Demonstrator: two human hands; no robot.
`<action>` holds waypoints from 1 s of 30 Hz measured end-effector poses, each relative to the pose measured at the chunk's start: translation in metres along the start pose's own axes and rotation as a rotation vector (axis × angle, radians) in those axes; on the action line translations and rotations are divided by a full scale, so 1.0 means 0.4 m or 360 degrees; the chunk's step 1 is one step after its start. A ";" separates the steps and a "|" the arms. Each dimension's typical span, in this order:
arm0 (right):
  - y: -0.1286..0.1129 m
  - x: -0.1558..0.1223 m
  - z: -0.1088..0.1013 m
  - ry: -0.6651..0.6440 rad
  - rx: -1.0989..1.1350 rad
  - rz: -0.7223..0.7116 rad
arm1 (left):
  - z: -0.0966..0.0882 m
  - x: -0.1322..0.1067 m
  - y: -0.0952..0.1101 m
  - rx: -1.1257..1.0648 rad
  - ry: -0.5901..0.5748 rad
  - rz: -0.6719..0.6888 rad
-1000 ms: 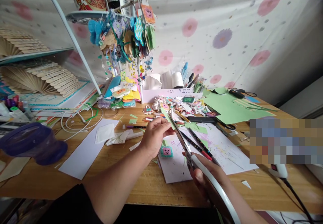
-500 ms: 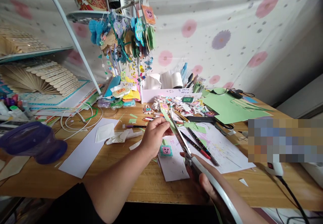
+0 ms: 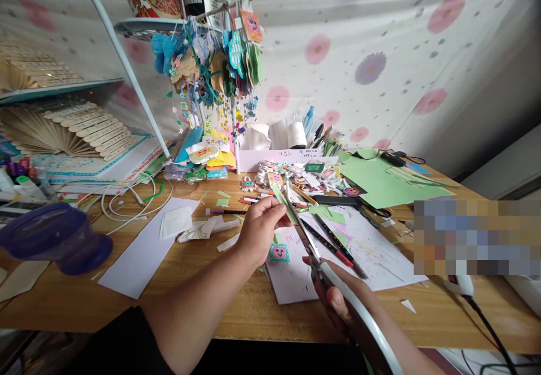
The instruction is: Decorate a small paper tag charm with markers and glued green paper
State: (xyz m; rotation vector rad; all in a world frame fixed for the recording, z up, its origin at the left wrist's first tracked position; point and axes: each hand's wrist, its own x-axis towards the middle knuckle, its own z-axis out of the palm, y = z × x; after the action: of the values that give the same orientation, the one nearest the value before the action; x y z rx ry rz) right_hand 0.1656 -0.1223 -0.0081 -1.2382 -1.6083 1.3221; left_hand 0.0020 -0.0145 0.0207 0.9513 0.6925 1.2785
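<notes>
My left hand [image 3: 260, 228] pinches a narrow strip of light green paper [image 3: 285, 205] between thumb and fingers. Wrapped round the handles of a pair of scissors [image 3: 311, 244] is my right hand [image 3: 336, 302]. The scissor blades lie along the right edge of the green strip and look nearly closed. Below the hands, white drawing sheets [image 3: 291, 285] with coloured marks lie on the desk. On them rest a small teal-edged card with a pink smiling face [image 3: 279, 253] and several dark pens [image 3: 338, 242].
A heap of small paper cutouts [image 3: 313, 178] lies behind my hands. Large green paper [image 3: 389, 186] is at the back right. A purple bowl-like container [image 3: 54, 240] stands left, near a looped white cable [image 3: 127, 209]. Hanging paper ornaments [image 3: 211, 71] dangle from a rack.
The scissor handles have closed somewhat, bringing the blades together along the green strip. My left hand keeps its pinch in almost the same place.
</notes>
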 end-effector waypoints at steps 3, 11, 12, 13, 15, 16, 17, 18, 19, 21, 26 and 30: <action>0.000 -0.001 0.004 0.0052 0.0023 0.0018 | -0.001 0.001 0.000 -0.0036 0.0001 -0.0012; -0.018 -0.011 -0.005 0.0155 -0.0210 -0.0108 | 0.001 0.000 0.003 -0.0064 -0.0009 -0.0071; -0.018 -0.011 -0.003 0.0191 -0.0212 -0.0113 | 0.002 -0.001 0.003 -0.0062 -0.0011 -0.0079; -0.018 -0.010 -0.001 0.0225 -0.0202 -0.0110 | 0.003 -0.002 0.004 -0.0056 -0.0012 -0.0084; -0.018 -0.006 0.006 0.0235 -0.0161 -0.0076 | 0.005 -0.004 0.003 -0.0040 -0.0010 -0.0087; -0.018 -0.004 0.009 0.0218 -0.0136 -0.0052 | 0.005 -0.004 0.003 -0.0029 -0.0008 -0.0087; -0.018 -0.001 0.011 0.0191 -0.0110 -0.0029 | 0.005 -0.004 0.003 -0.0018 -0.0005 -0.0087; -0.019 0.002 0.013 0.0166 -0.0085 -0.0008 | 0.004 -0.003 0.002 -0.0010 -0.0002 -0.0088; -0.019 0.004 0.013 0.0140 -0.0062 0.0010 | 0.004 -0.003 0.001 -0.0007 -0.0001 -0.0088; -0.020 0.008 0.014 0.0105 -0.0022 0.0040 | 0.001 0.000 -0.002 -0.0005 -0.0003 -0.0090; -0.019 0.013 0.021 0.0157 0.0046 0.0172 | -0.007 0.012 -0.013 -0.0024 0.0003 -0.0125; -0.010 0.017 0.029 0.0212 0.0092 0.0249 | -0.010 0.020 -0.018 -0.0073 0.0041 -0.0187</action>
State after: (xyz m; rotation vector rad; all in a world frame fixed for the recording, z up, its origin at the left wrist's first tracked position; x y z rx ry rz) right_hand 0.1519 -0.1193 -0.0071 -1.4094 -1.3947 1.3415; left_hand 0.0034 -0.0062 0.0133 0.8458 0.7257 1.2000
